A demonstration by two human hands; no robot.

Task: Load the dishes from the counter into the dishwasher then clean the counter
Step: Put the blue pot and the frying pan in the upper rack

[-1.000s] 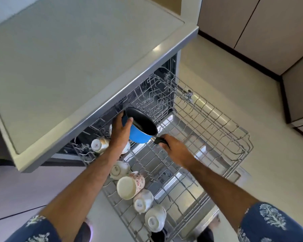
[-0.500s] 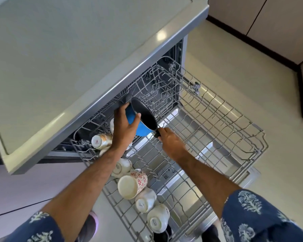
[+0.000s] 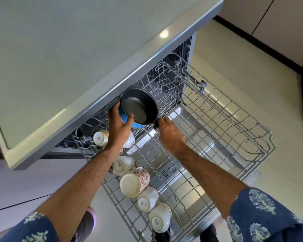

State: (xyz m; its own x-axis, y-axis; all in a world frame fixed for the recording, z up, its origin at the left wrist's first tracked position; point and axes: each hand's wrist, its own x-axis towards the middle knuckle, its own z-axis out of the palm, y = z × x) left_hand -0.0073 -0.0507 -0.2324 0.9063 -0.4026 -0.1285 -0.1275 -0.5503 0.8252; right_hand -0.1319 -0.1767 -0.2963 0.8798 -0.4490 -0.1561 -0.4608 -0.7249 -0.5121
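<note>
Hands are holding a small blue saucepan [image 3: 140, 109] tilted on its side above the pulled-out dishwasher rack [image 3: 217, 123]: the left hand [image 3: 119, 126] is cupping its blue wall, thumb on the rim, while the right hand [image 3: 168, 131] is gripping its black handle. Upturned cups [image 3: 135, 182] are lining the rack's left edge, under the pale bench [image 3: 68, 58].

Pale floor [image 3: 252, 70] fills right side, glossy w/ light reflections. Beige cabinets [image 3: 276, 20] along top-right corner, dark plinth [image 3: 255, 41] under them, thin dark seam btwn doors. Pale cabinet front [image 3: 19, 186] at lower left, dark line across it.
</note>
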